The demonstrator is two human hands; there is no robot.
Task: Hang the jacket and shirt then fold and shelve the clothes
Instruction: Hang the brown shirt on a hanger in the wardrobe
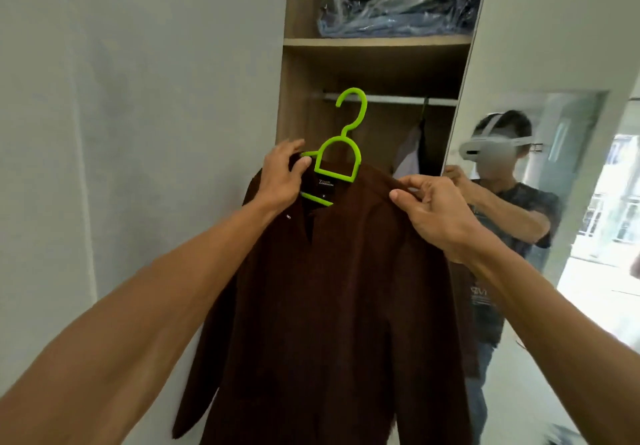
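A dark brown jacket (pixel 332 299) hangs on a bright green plastic hanger (pixel 341 154), held up in front of the open wardrobe. My left hand (pixel 280 178) grips the jacket's collar at the hanger's left arm. My right hand (pixel 436 212) pinches the jacket's right shoulder. The hanger's hook points up, just in front of and below the metal rail (pixel 391 99). A pale garment (pixel 410 154) hangs from that rail at the right, partly hidden by the jacket.
The wardrobe's wooden shelf (pixel 377 42) above the rail carries a plastic-wrapped bundle of blue cloth (pixel 398 1). The open mirrored door (pixel 554 185) stands close on the right and reflects a person. A white wall (pixel 138 133) fills the left.
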